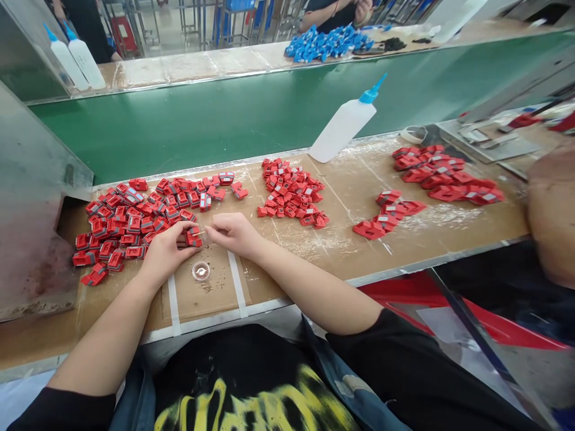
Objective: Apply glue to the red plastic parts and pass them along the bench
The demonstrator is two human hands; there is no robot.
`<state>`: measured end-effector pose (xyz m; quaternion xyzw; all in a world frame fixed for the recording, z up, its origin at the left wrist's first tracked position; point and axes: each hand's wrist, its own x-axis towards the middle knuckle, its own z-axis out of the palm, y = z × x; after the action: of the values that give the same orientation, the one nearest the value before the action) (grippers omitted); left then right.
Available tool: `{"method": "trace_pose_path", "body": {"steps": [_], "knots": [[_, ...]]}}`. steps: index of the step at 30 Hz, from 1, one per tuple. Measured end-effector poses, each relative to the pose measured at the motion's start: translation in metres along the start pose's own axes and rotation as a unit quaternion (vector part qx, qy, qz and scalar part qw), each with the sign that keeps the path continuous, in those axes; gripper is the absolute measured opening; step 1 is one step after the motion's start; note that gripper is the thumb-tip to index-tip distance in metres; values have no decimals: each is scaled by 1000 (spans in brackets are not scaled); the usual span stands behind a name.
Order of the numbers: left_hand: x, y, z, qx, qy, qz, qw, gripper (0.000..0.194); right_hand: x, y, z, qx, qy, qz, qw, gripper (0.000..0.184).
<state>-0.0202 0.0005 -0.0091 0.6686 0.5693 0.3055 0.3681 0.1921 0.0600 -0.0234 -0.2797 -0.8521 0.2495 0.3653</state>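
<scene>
My left hand [168, 251] is closed around a small red plastic part [194, 237] with a grey stripe, just above the bench. My right hand [231, 232] pinches a thin pale stick [200, 233], whose tip meets the red part. Below my hands stands a small clear round dish [200, 271] with a little dark liquid in it. A large heap of similar red parts [130, 221] spreads beside and beyond my left hand. To the right of my right hand lies a pile of smaller red pieces [294, 194].
A white squeeze bottle [344, 129] with a blue nozzle stands tilted at the bench's back edge. More red parts [442, 173] lie at the right, near another person's arm [552, 209]. Beyond the green belt [202, 123] are blue parts [327, 43] and two bottles [85, 63].
</scene>
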Motion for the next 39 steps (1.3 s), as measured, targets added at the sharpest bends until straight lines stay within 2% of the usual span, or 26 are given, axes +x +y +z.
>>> {"method": "trace_pose_path", "body": {"steps": [4,7,11,15,19,26,39], "knots": [[0,0,1,-1,-1,-4,1000,47,1,-1,0,21,-14,-10,1000,43],[1,-1,1,-4,1,0,1000,47,1,-3,-2,17,12,4,1000,42],[1,-2,2,-3,3,0,1000,48,1,-4,-3,15,1,6,1000,43],[1,-1,1,1,-1,-3,1000,49,2,-4,-2,26,15,6,1000,45],[2,-1,1,-3,2,0,1000,49,1,-3,-1,40,0,9,999,45],[2,-2,2,-2,4,-7,1000,50,2,-1,-1,33,35,35,998,47],[2,0,2,-12,5,0,1000,49,3,-2,-3,6,8,17,1000,47]]}}
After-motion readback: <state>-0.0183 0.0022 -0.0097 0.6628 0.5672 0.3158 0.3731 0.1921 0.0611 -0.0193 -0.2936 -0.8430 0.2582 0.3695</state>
